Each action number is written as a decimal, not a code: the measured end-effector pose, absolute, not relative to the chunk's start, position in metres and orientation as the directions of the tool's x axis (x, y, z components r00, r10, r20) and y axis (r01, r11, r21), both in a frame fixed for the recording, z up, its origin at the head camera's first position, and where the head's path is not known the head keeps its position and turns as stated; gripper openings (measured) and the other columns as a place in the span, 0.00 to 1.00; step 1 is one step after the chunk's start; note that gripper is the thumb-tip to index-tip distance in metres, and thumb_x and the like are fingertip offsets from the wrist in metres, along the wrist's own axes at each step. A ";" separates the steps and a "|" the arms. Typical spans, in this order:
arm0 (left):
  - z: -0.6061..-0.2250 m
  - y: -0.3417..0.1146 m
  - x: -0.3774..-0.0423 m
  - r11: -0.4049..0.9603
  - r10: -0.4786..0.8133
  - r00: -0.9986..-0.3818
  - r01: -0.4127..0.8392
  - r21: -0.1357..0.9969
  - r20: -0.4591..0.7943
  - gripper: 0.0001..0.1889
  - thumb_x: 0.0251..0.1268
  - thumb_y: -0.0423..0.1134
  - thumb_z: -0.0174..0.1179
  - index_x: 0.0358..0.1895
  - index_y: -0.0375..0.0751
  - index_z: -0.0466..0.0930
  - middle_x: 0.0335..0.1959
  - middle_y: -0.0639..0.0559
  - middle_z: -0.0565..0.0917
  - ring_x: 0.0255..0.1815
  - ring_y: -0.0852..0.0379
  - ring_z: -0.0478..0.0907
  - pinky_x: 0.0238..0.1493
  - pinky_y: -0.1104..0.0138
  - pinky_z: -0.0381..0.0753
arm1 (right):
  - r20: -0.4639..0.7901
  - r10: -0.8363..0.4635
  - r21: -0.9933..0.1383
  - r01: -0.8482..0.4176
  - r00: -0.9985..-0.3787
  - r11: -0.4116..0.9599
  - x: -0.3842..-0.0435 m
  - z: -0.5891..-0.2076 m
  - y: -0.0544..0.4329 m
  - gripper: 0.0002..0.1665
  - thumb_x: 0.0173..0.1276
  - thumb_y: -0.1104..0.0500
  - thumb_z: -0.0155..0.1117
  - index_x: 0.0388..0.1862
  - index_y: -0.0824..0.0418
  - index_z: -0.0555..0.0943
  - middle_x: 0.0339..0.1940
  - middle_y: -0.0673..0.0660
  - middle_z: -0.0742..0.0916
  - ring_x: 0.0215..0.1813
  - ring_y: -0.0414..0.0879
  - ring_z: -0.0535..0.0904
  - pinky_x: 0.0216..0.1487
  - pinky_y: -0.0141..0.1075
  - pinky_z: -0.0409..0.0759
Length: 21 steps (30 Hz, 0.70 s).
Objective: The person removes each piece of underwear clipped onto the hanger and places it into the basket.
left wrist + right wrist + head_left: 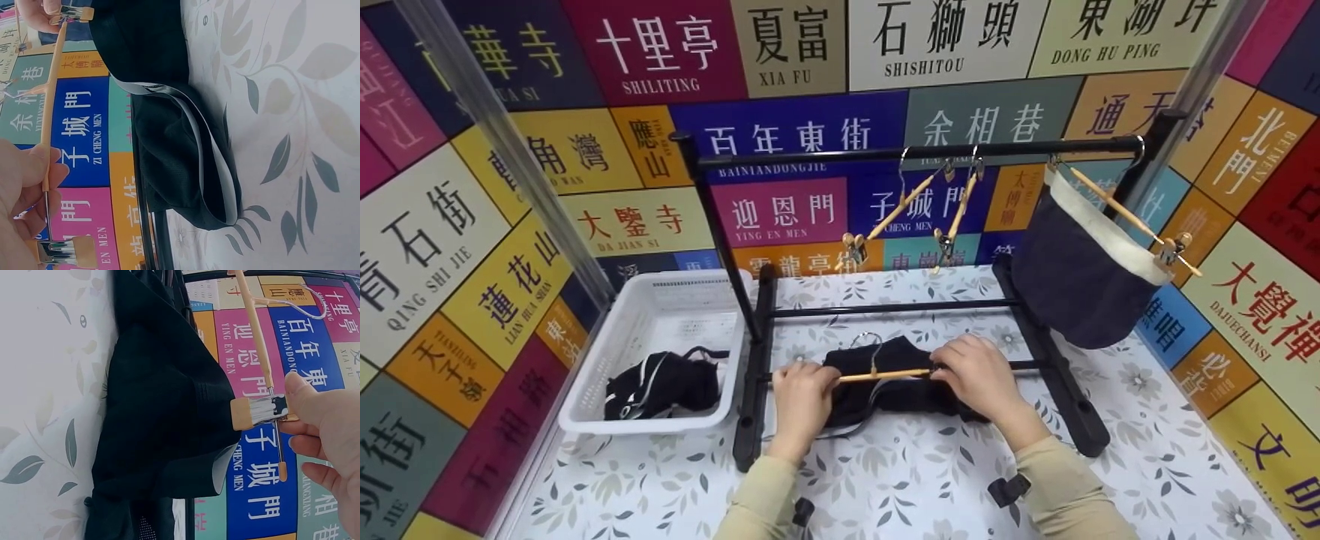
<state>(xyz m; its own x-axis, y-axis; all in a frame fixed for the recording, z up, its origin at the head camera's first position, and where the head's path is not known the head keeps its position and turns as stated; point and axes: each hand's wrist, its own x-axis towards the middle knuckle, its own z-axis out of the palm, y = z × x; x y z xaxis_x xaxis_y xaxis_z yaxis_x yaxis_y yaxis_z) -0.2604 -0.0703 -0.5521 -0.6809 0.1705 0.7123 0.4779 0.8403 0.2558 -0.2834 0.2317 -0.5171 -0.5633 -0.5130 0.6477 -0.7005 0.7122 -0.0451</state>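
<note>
A wooden clip hanger (885,375) spans both hands low in front of the rack. The left hand (802,401) holds its bar near the left end; in the left wrist view, the metal clip (67,250) at that end has no cloth in it. On the other side, the right hand (975,375) pinches the right clip (261,410) between thumb and fingers. That clip's wooden tip meets the edge of a black garment (163,388) with a grey inner band. The garment (169,146) droops down to the patterned tabletop.
A black rack (810,159) carries two bare clip hangers (915,199) and a dark cloth piece (1087,262) with a cream band on another hanger. At left stands a white basket (660,427) with black clothing (667,382) inside. Sign-printed walls (780,45) enclose the table.
</note>
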 end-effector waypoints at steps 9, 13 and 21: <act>-0.545 -0.071 -0.260 0.847 0.156 -0.685 0.463 0.260 0.711 0.03 0.57 0.40 0.69 0.29 0.47 0.87 0.27 0.55 0.85 0.32 0.51 0.78 0.41 0.52 0.68 | 0.688 -0.516 -0.003 -0.713 -0.511 0.701 -0.288 -0.513 0.228 0.16 0.50 0.53 0.78 0.35 0.59 0.84 0.33 0.53 0.86 0.38 0.53 0.80 0.41 0.49 0.77; -0.542 -0.072 -0.262 0.849 0.154 -0.687 0.459 0.260 0.710 0.03 0.57 0.39 0.69 0.29 0.46 0.87 0.27 0.55 0.85 0.32 0.52 0.78 0.41 0.52 0.68 | 0.695 -0.517 0.006 -0.715 -0.500 0.699 -0.289 -0.508 0.226 0.16 0.49 0.53 0.78 0.34 0.59 0.85 0.32 0.53 0.86 0.37 0.52 0.80 0.38 0.48 0.77; -0.538 -0.075 -0.263 0.847 0.159 -0.685 0.464 0.258 0.711 0.03 0.60 0.40 0.68 0.30 0.47 0.87 0.28 0.55 0.85 0.33 0.51 0.79 0.42 0.51 0.68 | 0.713 -0.509 0.002 -0.725 -0.482 0.689 -0.292 -0.502 0.225 0.16 0.48 0.54 0.79 0.33 0.59 0.84 0.31 0.53 0.86 0.36 0.53 0.80 0.37 0.49 0.77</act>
